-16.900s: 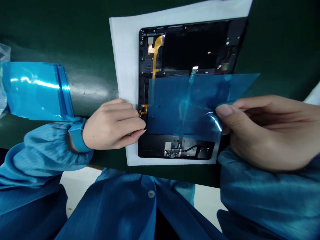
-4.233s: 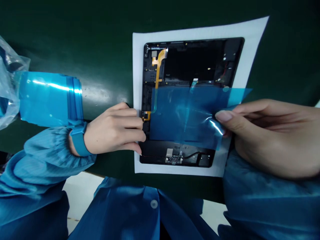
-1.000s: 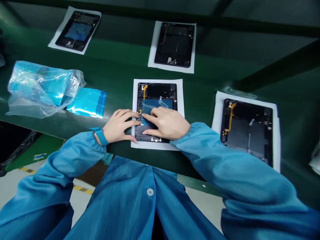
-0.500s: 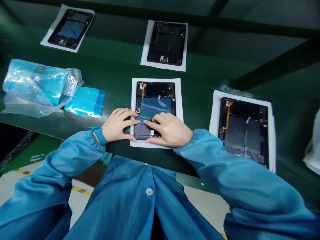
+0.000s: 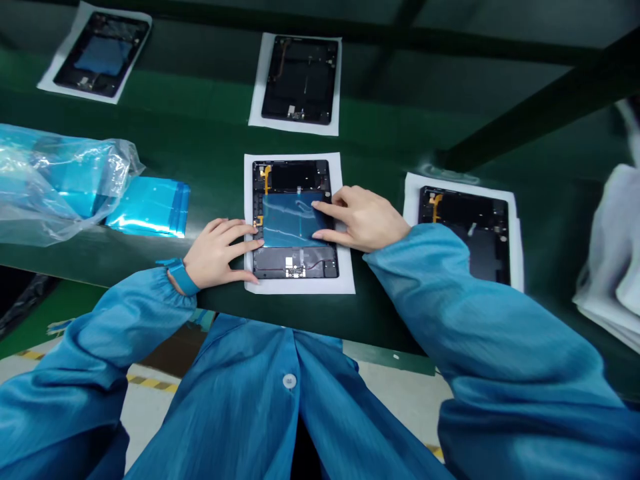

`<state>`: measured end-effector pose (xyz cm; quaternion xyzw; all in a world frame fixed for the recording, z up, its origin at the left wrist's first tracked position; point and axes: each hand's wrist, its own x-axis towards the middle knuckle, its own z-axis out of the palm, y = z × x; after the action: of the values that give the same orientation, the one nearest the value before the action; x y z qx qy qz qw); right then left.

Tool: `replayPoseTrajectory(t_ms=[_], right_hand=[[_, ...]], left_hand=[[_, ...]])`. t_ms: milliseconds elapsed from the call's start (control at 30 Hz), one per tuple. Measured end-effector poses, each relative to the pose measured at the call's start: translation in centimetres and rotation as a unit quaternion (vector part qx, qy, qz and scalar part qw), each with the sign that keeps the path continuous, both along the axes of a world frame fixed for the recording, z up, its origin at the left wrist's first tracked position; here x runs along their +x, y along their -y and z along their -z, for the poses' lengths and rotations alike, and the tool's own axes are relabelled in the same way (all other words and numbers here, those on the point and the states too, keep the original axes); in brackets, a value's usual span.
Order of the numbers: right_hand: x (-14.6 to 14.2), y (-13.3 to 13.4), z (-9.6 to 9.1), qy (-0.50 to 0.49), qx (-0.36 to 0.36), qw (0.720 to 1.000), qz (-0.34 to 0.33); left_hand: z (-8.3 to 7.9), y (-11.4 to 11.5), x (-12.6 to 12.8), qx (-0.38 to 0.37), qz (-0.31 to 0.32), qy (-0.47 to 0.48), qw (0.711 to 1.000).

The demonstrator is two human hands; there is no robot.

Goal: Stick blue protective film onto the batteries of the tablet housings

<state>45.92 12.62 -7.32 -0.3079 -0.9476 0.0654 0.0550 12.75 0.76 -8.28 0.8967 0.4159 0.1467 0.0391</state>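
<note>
An opened tablet (image 5: pixel 296 175) lies on a white sheet (image 5: pixel 347 283), its inner parts and orange flex cable showing. Over its middle rests a blue translucent film (image 5: pixel 285 217), creased with pale wavy lines. My left hand (image 5: pixel 215 255), wearing a blue wrist strap (image 5: pixel 183 276), has its fingers spread along the tablet's left edge; one fingertip is at the film's lower left corner. The index fingertip of my right hand (image 5: pixel 373 217) presses on the film's right side. Its thumb is stretched out lower down near the same side, apart from the index finger.
To the left lie a stack of blue films (image 5: pixel 147 207) and a clear plastic bag (image 5: pixel 65 180) with more. Other opened tablets sit on white sheets at the far left (image 5: pixel 103 57), the back (image 5: pixel 300 80) and the right (image 5: pixel 465 227). White sheets (image 5: pixel 607 260) are at far right.
My right hand has moved from the film's lower left up to its right side, uncovering the tablet's lower part. My left hand stays at the left edge. The view has shifted slightly.
</note>
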Motion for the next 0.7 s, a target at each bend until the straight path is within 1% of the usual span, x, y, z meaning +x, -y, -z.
replayPoseTrajectory(t_ms=[100,167,233,300,367,433,467,500,567,633,700], right_hand=[[0.5,1.6,-0.4,-0.003,-0.001,0.999,-0.043],[1.1,2.9,-0.7,-0.016,-0.008,0.998,-0.067],[1.7,4.0,-0.8,-0.045,-0.029,0.995,-0.081],[2.1,4.7,-0.8,-0.096,-0.062,0.991,-0.066],[2.2,5.0,-0.5,-0.163,-0.091,0.982,-0.013],[1.9,4.9,0.0,-0.226,-0.11,0.966,0.067],[1.7,4.8,0.2,-0.247,-0.12,0.956,0.107],[1.5,4.6,0.5,-0.263,-0.13,0.945,0.142],[1.0,4.3,0.9,-0.277,-0.153,0.928,0.194],[0.7,4.1,1.1,-0.279,-0.177,0.915,0.23],[0.5,4.0,1.2,-0.276,-0.205,0.902,0.262]], left_hand=[[0.1,0.2,0.1,0.011,0.001,0.0,1.0],[-0.2,0.4,0.1,0.005,-0.003,0.0,1.0],[-1.3,0.3,0.2,-0.015,-0.002,-0.012,1.0],[-2.9,-0.7,0.5,-0.053,-0.001,-0.027,0.998],[-4.7,-3.0,1.2,-0.106,-0.006,-0.025,0.994],[-5.9,-6.3,2.7,-0.148,-0.031,-0.019,0.988],[-6.2,-8.2,3.6,-0.147,-0.07,-0.029,0.986],[-6.3,-10.1,4.6,-0.135,-0.12,-0.048,0.982],[-5.7,-13.5,6.6,-0.111,-0.205,-0.103,0.967],[-4.7,-16.0,8.2,-0.098,-0.223,-0.125,0.962],[-3.6,-17.5,9.1,-0.093,-0.204,-0.142,0.964]])
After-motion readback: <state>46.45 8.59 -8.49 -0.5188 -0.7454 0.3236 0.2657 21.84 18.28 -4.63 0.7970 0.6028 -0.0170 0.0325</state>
